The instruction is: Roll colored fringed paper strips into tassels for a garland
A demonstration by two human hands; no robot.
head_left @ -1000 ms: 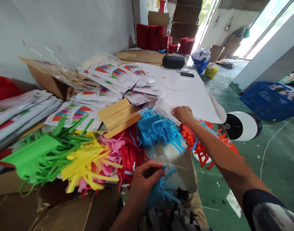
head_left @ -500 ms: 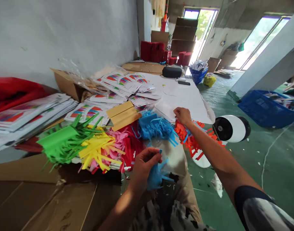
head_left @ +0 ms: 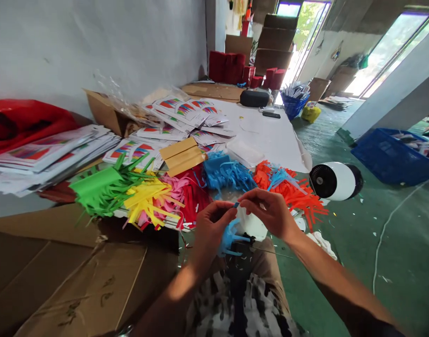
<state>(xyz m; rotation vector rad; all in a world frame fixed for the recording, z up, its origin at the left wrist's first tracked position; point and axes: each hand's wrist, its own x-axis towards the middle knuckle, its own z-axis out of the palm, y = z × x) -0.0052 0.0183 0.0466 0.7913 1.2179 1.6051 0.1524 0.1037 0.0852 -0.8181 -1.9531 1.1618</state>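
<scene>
My left hand [head_left: 214, 224] pinches the rolled top of a blue paper tassel [head_left: 228, 238], whose cut strips hang below the fingers. My right hand [head_left: 267, 210] meets it at that rolled end, thumb and finger closed together; anything between them is too small to make out. Beyond the hands lies a row of fringed paper: green [head_left: 95, 187], yellow [head_left: 147, 201], pink [head_left: 175, 189], red [head_left: 195, 196], blue [head_left: 225, 175] and orange [head_left: 288, 187]. Behind the blue fringe stands a translucent white tray [head_left: 246, 152].
Printed packets [head_left: 179, 114] pile up on the table [head_left: 270, 135], near a folded tan card [head_left: 182, 157]. A cardboard box [head_left: 77, 276] stands at lower left. On the right are a white fan [head_left: 337, 181] and a blue basket [head_left: 386, 157] on the green floor.
My right hand has come back from beside the white tray to the blue tassel in my left hand. The left hand keeps its pinch and sits slightly higher in view.
</scene>
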